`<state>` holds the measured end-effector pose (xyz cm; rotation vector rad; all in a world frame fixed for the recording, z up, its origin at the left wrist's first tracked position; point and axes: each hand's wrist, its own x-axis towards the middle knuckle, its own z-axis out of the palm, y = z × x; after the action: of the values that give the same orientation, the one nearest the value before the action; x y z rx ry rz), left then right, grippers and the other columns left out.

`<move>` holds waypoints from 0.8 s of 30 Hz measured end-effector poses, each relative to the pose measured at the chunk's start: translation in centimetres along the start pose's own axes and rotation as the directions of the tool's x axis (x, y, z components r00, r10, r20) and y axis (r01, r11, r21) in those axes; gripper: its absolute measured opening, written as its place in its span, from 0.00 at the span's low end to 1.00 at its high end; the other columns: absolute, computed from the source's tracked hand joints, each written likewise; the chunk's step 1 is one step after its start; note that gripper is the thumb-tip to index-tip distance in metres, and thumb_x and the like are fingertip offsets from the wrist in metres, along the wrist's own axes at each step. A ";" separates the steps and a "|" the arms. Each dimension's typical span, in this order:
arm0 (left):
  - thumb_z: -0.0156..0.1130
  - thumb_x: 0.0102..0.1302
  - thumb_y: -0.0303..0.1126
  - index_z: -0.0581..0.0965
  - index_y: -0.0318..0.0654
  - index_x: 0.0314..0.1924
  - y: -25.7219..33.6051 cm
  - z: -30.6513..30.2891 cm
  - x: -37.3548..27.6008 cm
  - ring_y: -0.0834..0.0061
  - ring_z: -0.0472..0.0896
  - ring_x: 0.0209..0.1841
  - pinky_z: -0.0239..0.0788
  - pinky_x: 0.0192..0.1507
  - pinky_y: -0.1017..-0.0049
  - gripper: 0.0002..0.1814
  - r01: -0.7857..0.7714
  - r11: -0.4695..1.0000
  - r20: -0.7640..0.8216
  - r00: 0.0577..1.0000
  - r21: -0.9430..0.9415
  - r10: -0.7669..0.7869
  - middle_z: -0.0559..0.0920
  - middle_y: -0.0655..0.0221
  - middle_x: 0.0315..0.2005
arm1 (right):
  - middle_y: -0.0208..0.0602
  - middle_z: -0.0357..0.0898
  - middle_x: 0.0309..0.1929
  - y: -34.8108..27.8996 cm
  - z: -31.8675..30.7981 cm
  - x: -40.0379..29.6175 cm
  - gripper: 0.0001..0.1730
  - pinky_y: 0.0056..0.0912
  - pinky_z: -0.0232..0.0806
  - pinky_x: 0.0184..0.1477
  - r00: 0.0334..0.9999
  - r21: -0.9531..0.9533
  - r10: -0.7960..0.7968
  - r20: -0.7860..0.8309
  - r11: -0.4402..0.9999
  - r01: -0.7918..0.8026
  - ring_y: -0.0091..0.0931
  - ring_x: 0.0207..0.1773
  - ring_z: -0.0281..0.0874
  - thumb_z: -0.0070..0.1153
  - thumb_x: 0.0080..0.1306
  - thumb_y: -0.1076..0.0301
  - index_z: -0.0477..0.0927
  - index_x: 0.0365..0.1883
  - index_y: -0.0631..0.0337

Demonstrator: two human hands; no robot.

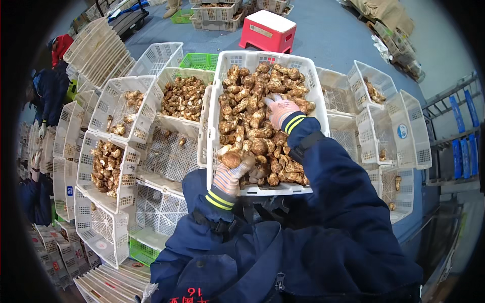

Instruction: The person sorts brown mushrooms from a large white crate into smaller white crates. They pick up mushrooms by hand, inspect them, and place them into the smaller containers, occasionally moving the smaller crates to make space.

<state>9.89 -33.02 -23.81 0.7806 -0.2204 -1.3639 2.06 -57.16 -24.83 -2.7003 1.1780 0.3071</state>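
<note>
A large white plastic crate (321,100) directly before me is heaped with brown-capped, thick-stemmed mushrooms (259,100). My left hand (232,176), in a striped knit glove, is at the crate's near left corner. It grips a mushroom with a round brown cap (230,160), and more mushrooms lie against its thumb. My right hand (283,110), gloved in the same way, reaches over the right side and touches the heap. Its fingers are apart with no mushroom visibly lifted; the palm side is hidden.
Left stand white crates, one with small mushrooms (183,98), another with larger ones (107,166). More crates (379,132) flank the right side. Beyond is a red stool with a white top (268,32). A person in dark clothing (51,92) bends at far left; another person's hands show nearby.
</note>
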 end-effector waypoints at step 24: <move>0.62 0.63 0.49 0.71 0.31 0.55 0.6 3.0 -2.6 0.65 0.84 0.33 0.79 0.31 0.71 0.30 0.043 0.991 0.097 0.994 0.127 -0.055 0.83 0.54 0.36 | 0.34 0.75 0.55 1.1 -4.8 -17.2 0.32 0.27 0.64 0.59 0.966 0.966 -0.093 -0.242 0.073 0.249 0.23 0.59 0.70 0.52 0.49 0.83 0.73 0.57 0.63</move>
<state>8.02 -31.66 -20.50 0.8266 -0.3702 -1.4478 -9.64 -47.06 -15.88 -1.4805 0.5811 -0.5729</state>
